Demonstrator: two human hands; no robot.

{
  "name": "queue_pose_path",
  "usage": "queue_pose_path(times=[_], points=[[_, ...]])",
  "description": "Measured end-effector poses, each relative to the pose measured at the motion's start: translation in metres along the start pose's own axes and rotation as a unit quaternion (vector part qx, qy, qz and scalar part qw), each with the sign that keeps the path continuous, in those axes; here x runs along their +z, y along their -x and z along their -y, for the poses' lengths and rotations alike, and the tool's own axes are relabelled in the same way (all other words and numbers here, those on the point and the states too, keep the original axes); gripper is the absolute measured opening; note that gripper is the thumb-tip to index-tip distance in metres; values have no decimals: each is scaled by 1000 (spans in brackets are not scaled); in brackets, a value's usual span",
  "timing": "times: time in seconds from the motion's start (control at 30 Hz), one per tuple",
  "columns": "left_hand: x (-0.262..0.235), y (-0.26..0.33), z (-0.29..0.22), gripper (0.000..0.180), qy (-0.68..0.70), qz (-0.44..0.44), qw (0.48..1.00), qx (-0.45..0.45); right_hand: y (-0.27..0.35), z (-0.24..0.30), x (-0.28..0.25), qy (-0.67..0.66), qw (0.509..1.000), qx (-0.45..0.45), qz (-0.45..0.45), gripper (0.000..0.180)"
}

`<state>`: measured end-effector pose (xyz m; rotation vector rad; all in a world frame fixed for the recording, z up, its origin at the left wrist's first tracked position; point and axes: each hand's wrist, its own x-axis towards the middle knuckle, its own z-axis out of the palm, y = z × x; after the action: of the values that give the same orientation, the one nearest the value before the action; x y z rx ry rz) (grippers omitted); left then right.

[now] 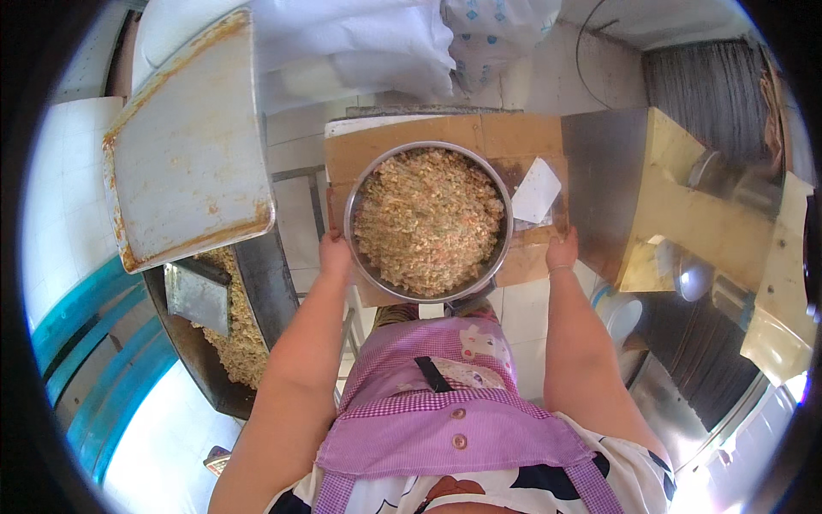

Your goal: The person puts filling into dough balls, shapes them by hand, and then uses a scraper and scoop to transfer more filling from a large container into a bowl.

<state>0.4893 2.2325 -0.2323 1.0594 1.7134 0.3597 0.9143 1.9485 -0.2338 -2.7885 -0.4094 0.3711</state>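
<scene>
A round metal basin (350,214) filled with a loose, crumbly, pale brown mix (428,218) stands in front of me on a cardboard sheet (514,133). My left hand (335,254) is closed at the left edge of the cardboard, close beside the basin. At the sheet's right edge my right hand (562,251) is closed too, apart from the basin. The fingers of both hands are partly hidden. A flat white scraper-like piece (537,191) lies on the cardboard right of the basin.
To the left, a large stained metal tray (188,137) stands above a dark metal trough (265,287) holding similar mix and a metal scoop-like piece (199,297). White sacks (360,47) lie at the back. A yellowish box-like stand (668,201) is on the right.
</scene>
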Motion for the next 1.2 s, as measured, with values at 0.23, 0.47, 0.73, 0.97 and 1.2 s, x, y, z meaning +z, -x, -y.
queue_pose_path(times=[0.23, 0.47, 0.73, 0.97, 1.2], points=[[-18, -3, -29, 30, 173, 109, 962, -183, 18, 15, -8, 82, 988, 74, 108, 69], [2, 1, -72, 34, 218, 96, 967, -91, 21, 25, -21, 75, 997, -24, 27, 63], [62, 145, -149, 55, -450, 50, 728, 515, 159, 199, -38, 74, 863, -483, 132, 60], [68, 97, -157, 52, -489, 75, 676, 546, 125, 228, -17, 135, 848, -492, 141, 64], [34, 87, -127, 53, -511, 90, 712, 473, 79, 222, -21, 127, 858, -484, 111, 63]])
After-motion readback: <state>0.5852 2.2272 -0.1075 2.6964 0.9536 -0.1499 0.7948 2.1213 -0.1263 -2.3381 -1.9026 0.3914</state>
